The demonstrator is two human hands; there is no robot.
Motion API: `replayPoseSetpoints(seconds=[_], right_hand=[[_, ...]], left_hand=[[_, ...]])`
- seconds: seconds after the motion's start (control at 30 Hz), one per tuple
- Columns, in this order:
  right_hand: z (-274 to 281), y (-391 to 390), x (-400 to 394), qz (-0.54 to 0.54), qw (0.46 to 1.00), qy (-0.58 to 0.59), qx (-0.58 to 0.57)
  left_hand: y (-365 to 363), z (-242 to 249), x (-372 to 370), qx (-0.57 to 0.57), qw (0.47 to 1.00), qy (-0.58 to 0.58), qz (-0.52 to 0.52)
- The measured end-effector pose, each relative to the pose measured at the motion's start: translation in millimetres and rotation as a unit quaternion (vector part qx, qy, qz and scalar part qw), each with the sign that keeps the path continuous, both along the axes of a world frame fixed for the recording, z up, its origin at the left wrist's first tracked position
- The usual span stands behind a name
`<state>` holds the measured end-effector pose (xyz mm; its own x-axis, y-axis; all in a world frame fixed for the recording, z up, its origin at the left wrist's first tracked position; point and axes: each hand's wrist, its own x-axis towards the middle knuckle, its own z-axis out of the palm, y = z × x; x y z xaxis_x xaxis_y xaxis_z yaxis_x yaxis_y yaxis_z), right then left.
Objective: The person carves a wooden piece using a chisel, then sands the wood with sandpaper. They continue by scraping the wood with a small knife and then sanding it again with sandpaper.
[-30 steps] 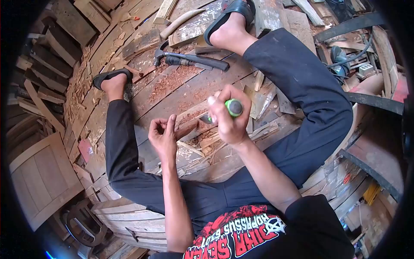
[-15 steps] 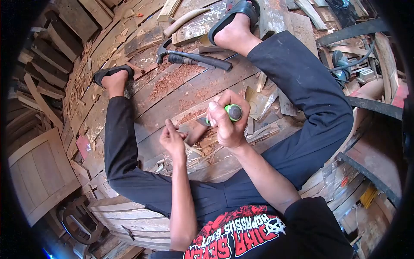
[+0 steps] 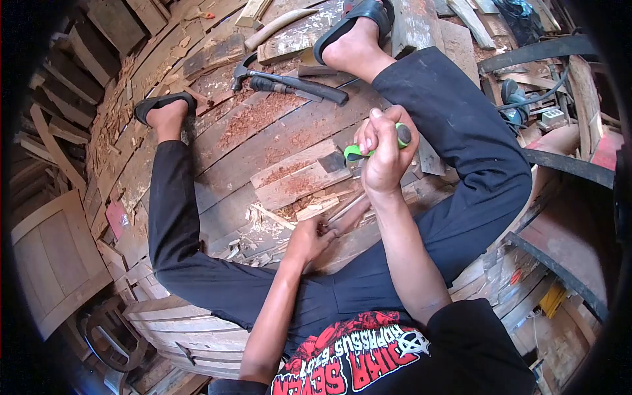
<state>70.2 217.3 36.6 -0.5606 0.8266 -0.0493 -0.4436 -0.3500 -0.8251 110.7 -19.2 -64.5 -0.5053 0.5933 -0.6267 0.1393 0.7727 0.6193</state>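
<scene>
My right hand (image 3: pixel 390 158) is raised over the floor between my legs, its fingers wrapped round the green and black handle of a chisel (image 3: pixel 355 154). The handle's grey end shows past my fingers, and the blade is hard to make out. Lower down, near my lap, my left hand (image 3: pixel 308 242) has its fingers curled on the near end of a reddish-brown strip of wood (image 3: pixel 352 216). Its fingertips are partly hidden. Beyond that strip lies a short flat board (image 3: pixel 289 179) sprinkled with reddish shavings.
A claw hammer (image 3: pixel 303 85) lies on the plank floor beside a dark-handled tool (image 3: pixel 266 85). My sandalled feet frame the work. Offcuts (image 3: pixel 316 207) and shavings are scattered about. A wooden panel (image 3: pixel 62 263) stands at left; a curved dark bar (image 3: pixel 573 168) is at right.
My right hand has lifted the chisel up and to the right, away from my left hand. My left hand has moved right and closer to my lap. The board beneath is now uncovered.
</scene>
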Motion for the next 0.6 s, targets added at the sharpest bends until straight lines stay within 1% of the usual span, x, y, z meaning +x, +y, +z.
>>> replayPoseSetpoints(seconds=[0.03, 0.07, 0.17, 0.2, 0.27, 0.3, 0.4, 0.5, 0.6], right_hand=[[0, 1, 1, -0.007, 1.0, -0.001, -0.005], [-1, 4, 1, -0.012, 1.0, -0.009, 0.006], [-2, 9, 0, -0.02, 0.999, -0.001, -0.026], [-4, 10, 0, -0.026, 0.999, 0.001, -0.032], [-5, 13, 1, -0.027, 0.999, 0.001, -0.038], [-5, 13, 1, -0.028, 0.999, 0.002, -0.042], [-1, 13, 2, -0.017, 0.998, -0.051, -0.014], [-1, 13, 2, -0.015, 0.999, -0.046, -0.013], [0, 15, 3, -0.024, 0.998, -0.052, -0.024]], left_hand=[[9, -1, 4, -0.001, 0.999, 0.018, -0.037], [18, -1, 8, 0.016, 0.999, 0.015, -0.028], [41, -6, 19, -0.1, 0.975, 0.121, -0.16], [46, -18, 27, -0.148, 0.961, 0.141, -0.189], [44, -37, 34, -0.132, 0.955, 0.183, -0.193], [44, -39, 35, -0.124, 0.951, 0.204, -0.196], [38, -40, 31, -0.1, 0.957, 0.174, -0.212], [43, -6, 15, -0.077, 0.985, 0.078, -0.135], [33, 4, 3, 0.054, 0.991, 0.111, -0.043]])
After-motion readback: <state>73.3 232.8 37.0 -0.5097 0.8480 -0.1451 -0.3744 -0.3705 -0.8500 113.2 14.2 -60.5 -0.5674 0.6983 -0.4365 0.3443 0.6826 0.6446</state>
